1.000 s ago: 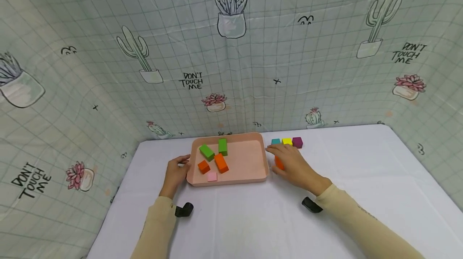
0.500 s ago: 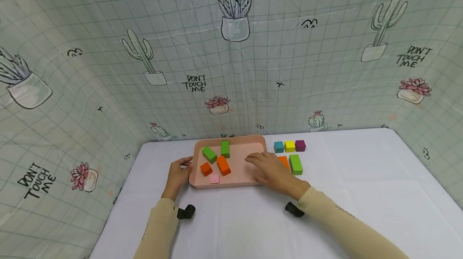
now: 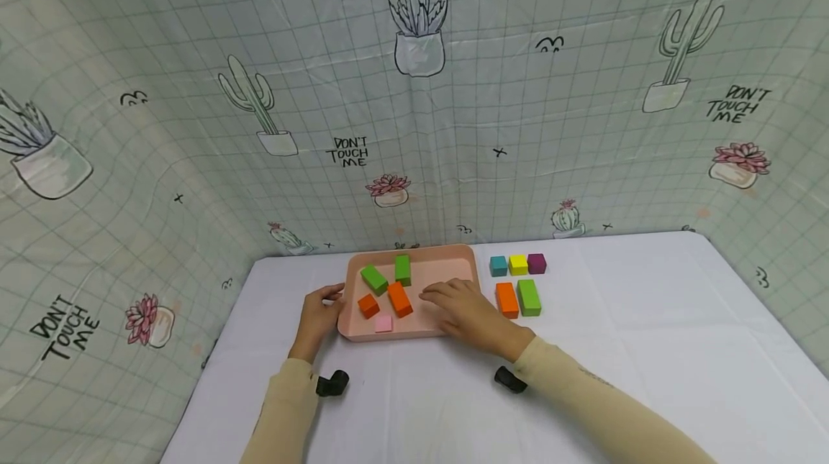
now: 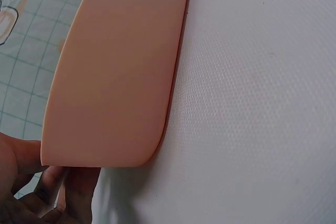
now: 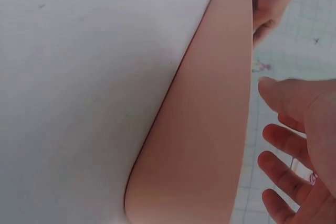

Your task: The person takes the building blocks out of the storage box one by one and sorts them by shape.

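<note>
A shallow pink tray (image 3: 447,270) holds two green blocks (image 3: 403,270), a long orange block (image 3: 399,299), a short orange block (image 3: 368,306) and a small pink block (image 3: 383,324). My left hand (image 3: 319,313) grips the tray's left end, fingertips at the rim; the left wrist view shows its fingers (image 4: 79,195) against the end wall. Over the right half of the tray is my right hand (image 3: 468,314), palm down. In the right wrist view its fingers (image 5: 283,174) are loosely spread above the rim, with nothing between them.
Right of the tray, a teal cube (image 3: 498,266), a yellow cube (image 3: 518,265) and a purple cube (image 3: 537,263) stand in a row. In front of them lie another orange block (image 3: 507,300) and a light green block (image 3: 529,298). A patterned curtain (image 3: 453,111) backs the white table (image 3: 421,399).
My right hand has moved left from the orange block beside the tray to over the tray, uncovering the blocks on the right. My left hand stays at the tray's left end.
</note>
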A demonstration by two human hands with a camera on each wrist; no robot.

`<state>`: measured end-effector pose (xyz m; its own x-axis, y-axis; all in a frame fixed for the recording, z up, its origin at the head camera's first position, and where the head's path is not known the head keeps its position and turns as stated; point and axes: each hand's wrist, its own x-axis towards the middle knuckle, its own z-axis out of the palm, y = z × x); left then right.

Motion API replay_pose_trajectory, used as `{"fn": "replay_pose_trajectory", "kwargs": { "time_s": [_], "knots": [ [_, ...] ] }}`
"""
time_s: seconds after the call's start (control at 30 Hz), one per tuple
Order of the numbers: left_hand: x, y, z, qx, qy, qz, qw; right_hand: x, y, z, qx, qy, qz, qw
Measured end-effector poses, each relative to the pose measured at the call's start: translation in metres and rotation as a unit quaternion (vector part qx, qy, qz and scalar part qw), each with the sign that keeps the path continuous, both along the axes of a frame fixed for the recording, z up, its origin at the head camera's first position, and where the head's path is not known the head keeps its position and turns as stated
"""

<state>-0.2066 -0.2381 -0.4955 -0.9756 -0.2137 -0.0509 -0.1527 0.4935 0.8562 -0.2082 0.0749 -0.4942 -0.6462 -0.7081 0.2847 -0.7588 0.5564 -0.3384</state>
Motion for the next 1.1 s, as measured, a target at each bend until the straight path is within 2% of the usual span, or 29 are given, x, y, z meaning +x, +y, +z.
{"fn": "replay_pose_trajectory", "kwargs": {
  "time_s": [0.17,0.4,0.73,1.1],
  "knots": [
    [0.000,0.000,-0.002,-0.009,-0.001,0.001,1.0000,-0.003,-0.007,-0.003,-0.004,0.016,0.009,0.9998],
    [0.000,0.002,-0.001,-0.006,0.001,0.003,1.0000,-0.008,-0.017,-0.002,-0.005,-0.015,0.026,0.9995],
    [-0.001,0.002,-0.001,-0.007,0.003,0.008,0.9999,-0.018,-0.032,-0.004,-0.005,-0.028,0.061,0.9978],
    [-0.004,0.000,0.000,-0.008,-0.005,0.006,0.9999,-0.031,-0.047,-0.008,0.022,-0.049,0.084,0.9950]
  ]
}}
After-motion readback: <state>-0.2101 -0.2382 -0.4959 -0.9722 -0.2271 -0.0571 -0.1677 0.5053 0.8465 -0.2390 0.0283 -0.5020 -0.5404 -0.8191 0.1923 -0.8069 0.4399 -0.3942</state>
